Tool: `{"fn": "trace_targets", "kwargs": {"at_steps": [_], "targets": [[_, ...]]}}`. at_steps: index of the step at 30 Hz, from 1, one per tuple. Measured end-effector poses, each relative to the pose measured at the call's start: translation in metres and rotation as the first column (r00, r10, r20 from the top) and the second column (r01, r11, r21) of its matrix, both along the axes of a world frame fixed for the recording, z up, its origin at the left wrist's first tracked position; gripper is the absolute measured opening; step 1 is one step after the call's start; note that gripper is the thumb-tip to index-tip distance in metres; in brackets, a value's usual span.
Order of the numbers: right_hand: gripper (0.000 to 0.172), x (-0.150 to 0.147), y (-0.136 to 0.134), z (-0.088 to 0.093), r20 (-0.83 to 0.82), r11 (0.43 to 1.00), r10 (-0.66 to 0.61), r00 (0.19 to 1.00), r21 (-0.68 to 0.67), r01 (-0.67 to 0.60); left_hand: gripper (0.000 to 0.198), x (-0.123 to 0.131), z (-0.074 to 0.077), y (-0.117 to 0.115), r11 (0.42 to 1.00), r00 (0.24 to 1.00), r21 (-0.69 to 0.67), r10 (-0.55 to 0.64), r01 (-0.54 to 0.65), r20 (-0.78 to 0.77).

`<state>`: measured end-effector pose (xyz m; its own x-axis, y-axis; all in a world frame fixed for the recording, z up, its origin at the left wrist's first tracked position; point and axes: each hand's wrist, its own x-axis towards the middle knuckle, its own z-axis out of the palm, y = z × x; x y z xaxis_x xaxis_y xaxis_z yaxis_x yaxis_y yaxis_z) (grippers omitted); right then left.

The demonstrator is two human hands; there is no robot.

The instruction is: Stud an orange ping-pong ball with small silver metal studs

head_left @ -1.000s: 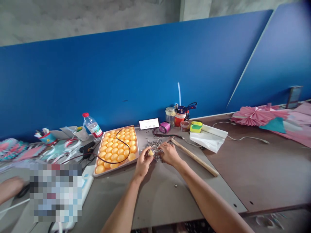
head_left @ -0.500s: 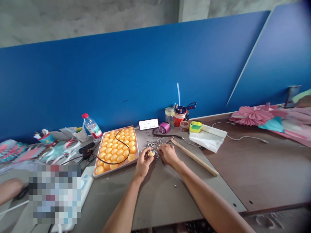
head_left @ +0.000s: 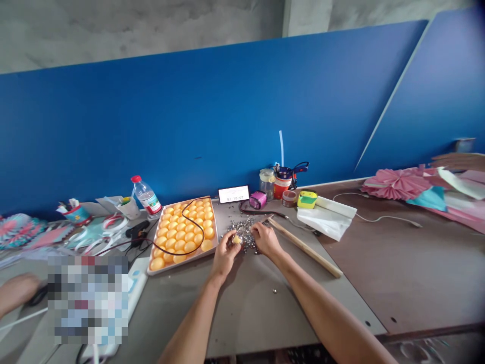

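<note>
My left hand [head_left: 226,255] is curled around a small yellowish ball [head_left: 237,239], which seems to have silvery bits on its side. To the right, my right hand [head_left: 267,238] pinches with its fingertips above the edge of a pile of small shiny metal pieces [head_left: 247,228]. What lies between those fingertips is too small to make out. Left of my hands stands a shallow white tray [head_left: 182,261] filled with rows of yellow-orange balls [head_left: 180,235], with a dark cable across it. A wooden-handled hammer [head_left: 305,247] lies by my right hand.
Behind the pile are a clock display [head_left: 234,194], a purple device [head_left: 258,200], a jar [head_left: 267,183], an orange cup [head_left: 282,188] of tools and a yellow-green box [head_left: 306,199]. A water bottle [head_left: 147,197] stands behind the tray. Other people's hands show at left [head_left: 20,290] and right [head_left: 460,161].
My right hand has lifted slightly and moved a little away from the left, its fingertips now pinched over the pile. The left hand keeps the ball. The view has shifted slightly.
</note>
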<state>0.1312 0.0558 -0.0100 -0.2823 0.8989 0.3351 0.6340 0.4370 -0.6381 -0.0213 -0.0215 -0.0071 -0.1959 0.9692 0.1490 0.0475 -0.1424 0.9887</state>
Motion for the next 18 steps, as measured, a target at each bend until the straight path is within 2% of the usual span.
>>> {"fn": "trace_targets", "kwargs": {"at_steps": [7,14,18], "targets": [[0.016,-0.0020,0.0019,-0.0011,-0.262,0.996,0.025,0.965,-0.075,-0.046,0.046,-0.0010,-0.0042,0.0018,0.999,0.999,0.000,-0.032,0.032,0.017],[0.015,-0.0034,0.0001,0.0038,-0.269,0.977,0.062,0.961,-0.178,-0.113,0.045,-0.0016,-0.0025,0.0010,1.000,0.999,0.001,-0.023,0.023,-0.031],[0.014,-0.0038,-0.0001,0.0062,-0.349,0.971,0.075,0.934,-0.189,-0.149,0.045,-0.0017,-0.0050,0.0014,1.000,1.000,0.008,-0.017,0.017,-0.005]]}}
